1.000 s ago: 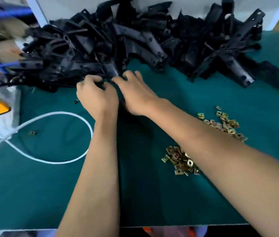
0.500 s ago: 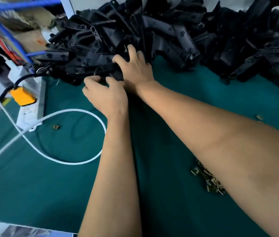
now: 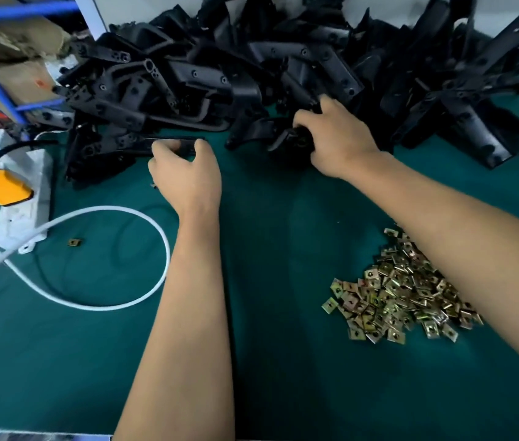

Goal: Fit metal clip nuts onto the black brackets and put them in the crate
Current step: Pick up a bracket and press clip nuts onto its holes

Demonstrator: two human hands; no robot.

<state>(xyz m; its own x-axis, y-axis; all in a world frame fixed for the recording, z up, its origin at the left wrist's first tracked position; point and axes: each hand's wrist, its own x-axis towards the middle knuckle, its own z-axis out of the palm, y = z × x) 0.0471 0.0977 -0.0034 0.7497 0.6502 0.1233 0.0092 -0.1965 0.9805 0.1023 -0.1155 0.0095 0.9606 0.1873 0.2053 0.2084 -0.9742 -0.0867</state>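
Head view: left hand (image 3: 188, 173) pinches a flat matte black plastic bracket (image 3: 169, 144) at the pile's (image 3: 252, 74) near edge; right hand (image 3: 337, 138) curls around another bracket (image 3: 290, 140). Shiny brass-coloured square clip nuts (image 3: 395, 294) lie heaped on green felt tabletop (image 3: 61, 361), under the right forearm.

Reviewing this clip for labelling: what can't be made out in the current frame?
- Crate: not in the head view.
- Right hand: its fingertips are buried in the black brackets, so the exact grip is unclear.
- Left hand: its own back hides the fingertips on a bracket.
- Clip nuts: the right forearm covers part of the pile.
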